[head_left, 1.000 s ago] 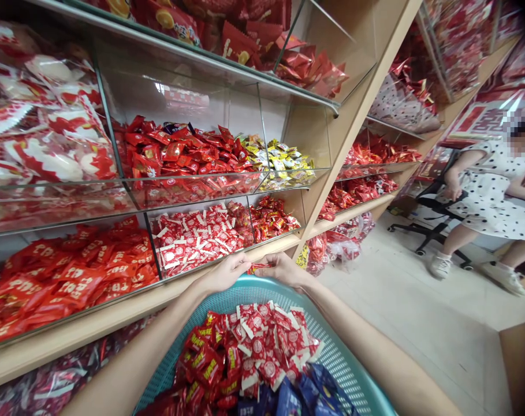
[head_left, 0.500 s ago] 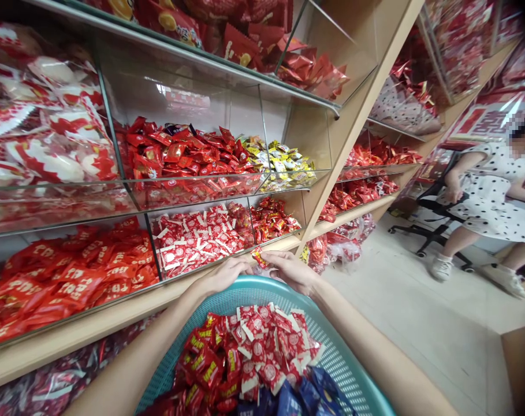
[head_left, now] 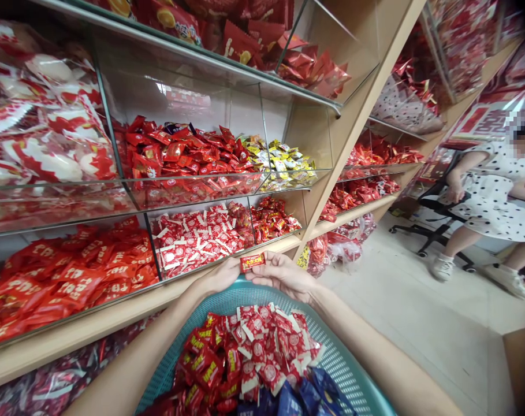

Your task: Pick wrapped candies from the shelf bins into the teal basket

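Observation:
A small red wrapped candy (head_left: 252,263) with yellow lettering is stretched level between my two hands, just above the far rim of a teal plastic basket (head_left: 349,346). My left hand (head_left: 224,274) pinches its left end. On the other end, the fingers of my right hand (head_left: 288,275) are closed, some curled beneath the wrapper. Inside the basket lie red-and-white wrapped candies (head_left: 266,341), red packets with yellow lettering (head_left: 205,358) and dark blue packets (head_left: 292,398). Behind my hands, a shelf bin holds similar small red-and-gold candies (head_left: 273,219).
Wooden shelves (head_left: 353,127) with glass dividers hold several kinds of wrapped sweets, including large red packets (head_left: 71,271) at lower left. Plastic bags (head_left: 344,245) sit on the floor below. At right, a person in a dotted dress (head_left: 491,190) sits on a wheeled chair (head_left: 439,216).
The candy has turned level, its lettered face now toward me. My right hand has shifted slightly, and both hands now grip the candy's ends. The basket stays in place.

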